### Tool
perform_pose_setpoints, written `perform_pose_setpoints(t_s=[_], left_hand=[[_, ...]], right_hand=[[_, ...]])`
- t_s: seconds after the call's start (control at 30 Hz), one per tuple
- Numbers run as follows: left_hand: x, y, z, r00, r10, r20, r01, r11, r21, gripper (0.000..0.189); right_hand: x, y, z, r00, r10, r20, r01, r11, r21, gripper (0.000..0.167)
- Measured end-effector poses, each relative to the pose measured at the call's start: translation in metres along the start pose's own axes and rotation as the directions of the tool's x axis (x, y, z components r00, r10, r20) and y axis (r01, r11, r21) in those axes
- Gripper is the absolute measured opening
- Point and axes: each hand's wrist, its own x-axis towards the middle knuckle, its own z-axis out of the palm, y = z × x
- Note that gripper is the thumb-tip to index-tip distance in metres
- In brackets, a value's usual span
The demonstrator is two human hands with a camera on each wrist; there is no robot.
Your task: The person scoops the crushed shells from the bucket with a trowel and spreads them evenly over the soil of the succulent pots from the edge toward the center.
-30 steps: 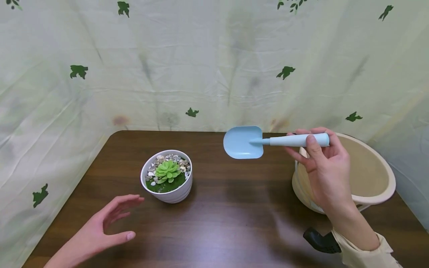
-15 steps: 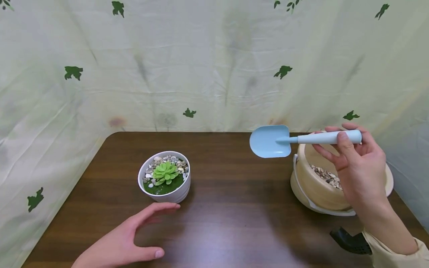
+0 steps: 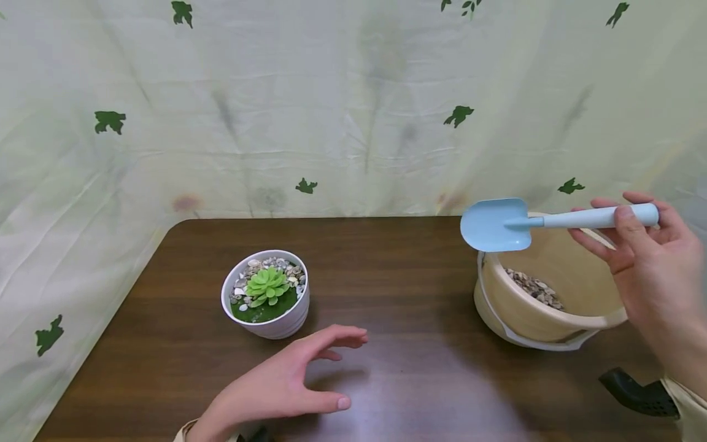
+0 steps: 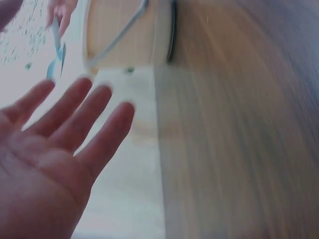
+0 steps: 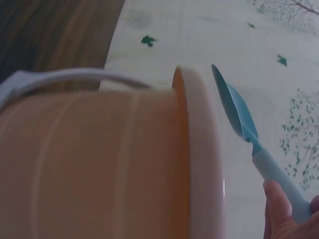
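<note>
My right hand pinches the pale handle of a light blue toy shovel, held level with its blade pointing left, above the far rim of a beige bucket. Small pebbles lie in the bucket's bottom. In the right wrist view the shovel is just past the bucket's rim. With spread, relaxed fingers my left hand hovers over the table, right of and nearer than a white pot; it holds nothing. In that pot a green succulent sits among stones.
The brown wooden table ends at a pale curtain with green leaf patches. A grey bail handle hangs down the bucket's near side. Black wrist mounts show at the sleeves.
The right hand has carried the shovel rightward from mid-table to over the bucket. My left hand has moved right, past the front of the white pot. Pebbles in the bucket have come into view.
</note>
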Motion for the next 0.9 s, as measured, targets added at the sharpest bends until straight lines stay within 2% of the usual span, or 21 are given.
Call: perform_pose_setpoints(t_s=[0.1,0.23,0.33,0.5,0.67,0.8,0.9], left_hand=[[0.018,-0.001,0.008,0.999,0.028,-0.022,-0.028,0.999,-0.015,0.066],[0.042,-0.002,0.014,0.995,0.063,-0.082,-0.063,0.998,0.011,0.067],[0.057,-0.002,0.017,0.990,0.045,-0.132,-0.041,0.999,0.032,0.066],[0.080,-0.003,0.024,0.985,-0.007,-0.174,0.019,0.998,0.067,0.063],[0.102,-0.002,0.032,0.980,-0.042,-0.195,0.060,0.994,0.088,0.063],[0.122,-0.003,0.039,0.977,-0.034,-0.211,0.055,0.994,0.097,0.062],[0.136,-0.004,0.043,0.976,-0.039,-0.214,0.056,0.996,0.072,0.061]], right_hand=[[0.002,-0.006,-0.010,0.999,-0.038,0.011,0.039,0.994,-0.099,0.029],[0.007,-0.013,-0.023,0.995,-0.094,0.017,0.096,0.977,-0.191,0.033],[0.010,-0.018,-0.030,0.992,-0.125,-0.006,0.118,0.956,-0.267,0.038],[0.014,-0.024,-0.039,0.987,-0.151,-0.046,0.117,0.895,-0.430,0.046],[0.019,-0.023,-0.046,0.989,-0.139,-0.054,0.097,0.875,-0.475,0.042],[0.022,-0.020,-0.051,0.993,-0.111,-0.033,0.081,0.867,-0.492,0.037],[0.024,-0.017,-0.054,0.997,-0.079,0.003,0.068,0.838,-0.542,0.034]])
